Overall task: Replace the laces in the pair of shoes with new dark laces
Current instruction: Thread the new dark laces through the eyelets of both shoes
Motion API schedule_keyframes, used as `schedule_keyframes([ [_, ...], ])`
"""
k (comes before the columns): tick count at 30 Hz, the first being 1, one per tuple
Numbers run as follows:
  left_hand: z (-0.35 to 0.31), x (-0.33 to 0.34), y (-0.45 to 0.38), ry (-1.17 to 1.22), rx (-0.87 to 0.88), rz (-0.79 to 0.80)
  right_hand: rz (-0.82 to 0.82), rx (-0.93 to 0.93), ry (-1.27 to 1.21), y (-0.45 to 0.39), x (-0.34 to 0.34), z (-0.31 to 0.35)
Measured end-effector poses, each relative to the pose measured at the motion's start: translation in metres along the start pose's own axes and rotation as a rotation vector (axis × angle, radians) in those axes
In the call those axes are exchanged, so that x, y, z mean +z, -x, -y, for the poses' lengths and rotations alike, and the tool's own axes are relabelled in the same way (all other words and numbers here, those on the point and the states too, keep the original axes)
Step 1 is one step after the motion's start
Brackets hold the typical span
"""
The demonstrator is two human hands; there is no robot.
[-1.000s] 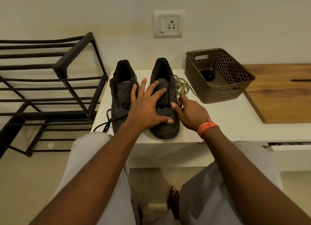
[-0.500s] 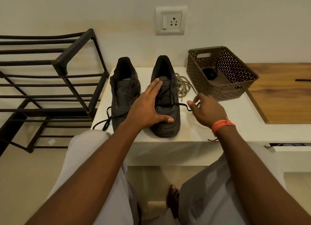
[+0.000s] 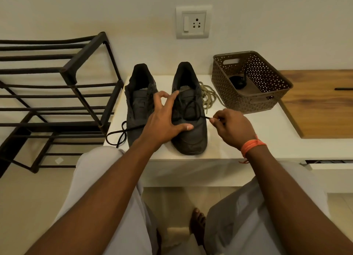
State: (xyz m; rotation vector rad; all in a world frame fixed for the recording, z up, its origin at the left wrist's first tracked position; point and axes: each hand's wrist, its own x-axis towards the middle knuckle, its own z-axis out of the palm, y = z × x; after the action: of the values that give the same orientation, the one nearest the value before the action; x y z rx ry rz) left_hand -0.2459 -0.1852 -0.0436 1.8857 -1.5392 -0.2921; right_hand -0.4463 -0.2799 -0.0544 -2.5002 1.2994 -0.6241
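Slack has come into the dark lace (image 3: pixel 193 109) on the right-hand shoe (image 3: pixel 189 111) at the centre of the frame: a second ago the right hand (image 3: pixel 232 129) was tucked against the shoe's side, half a second ago it had drawn out toward the basket (image 3: pixel 252 82), and now it sits lower, at centre right, pinching the lace tip between thumb and finger while a loop stands up over the tongue. The left hand (image 3: pixel 166 121) stays spread open over the shoe's forepart, thumb on the toe, pinning it to the desk (image 3: pixel 248 145). I'd judge the lace has just been pulled through a lower eyelet, so threading of this shoe is only beginning. The other shoe (image 3: pixel 139 103), just left of it, trails a dark lace end (image 3: pixel 118 136) off the desk edge. Pale old laces (image 3: pixel 208 98) lie heaped between shoe and basket. No brand, label or writing can be read anywhere; the wall socket (image 3: pixel 193 22) at upper centre is unmarked.
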Motion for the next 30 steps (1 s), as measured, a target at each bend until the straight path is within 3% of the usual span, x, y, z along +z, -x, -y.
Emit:
schedule_keyframes([
  [6, -0.003, -0.008, 0.001, -0.325, 0.017, -0.021, -0.054, 0.146, 0.016, 0.004, -0.003, -0.005],
  [10, 0.006, -0.018, -0.003, -0.430, -0.084, -0.131, -0.042, 0.207, -0.002, 0.006, -0.011, -0.008],
  [15, 0.012, -0.018, -0.001, -0.493, -0.165, -0.107, 0.400, 0.455, -0.073, 0.019, -0.049, -0.047],
  [17, 0.010, -0.015, 0.000, -0.464, -0.146, -0.082, 0.439, 0.484, 0.029, 0.021, -0.044, -0.047],
  [19, 0.008, -0.013, 0.001, -0.370, -0.080, -0.078, 0.318, 0.406, 0.147, 0.020, -0.031, -0.032],
  [23, -0.004, -0.002, 0.008, -0.201, 0.016, 0.023, 0.112, 0.110, -0.087, 0.012, -0.006, 0.005],
  [26, -0.005, 0.007, 0.008, -0.260, 0.001, 0.131, 0.066, 0.017, -0.150, 0.003, 0.001, 0.014],
  [30, 0.000, 0.010, 0.005, -0.255, -0.010, 0.114, 0.053, -0.027, -0.061, 0.004, -0.008, 0.015],
])
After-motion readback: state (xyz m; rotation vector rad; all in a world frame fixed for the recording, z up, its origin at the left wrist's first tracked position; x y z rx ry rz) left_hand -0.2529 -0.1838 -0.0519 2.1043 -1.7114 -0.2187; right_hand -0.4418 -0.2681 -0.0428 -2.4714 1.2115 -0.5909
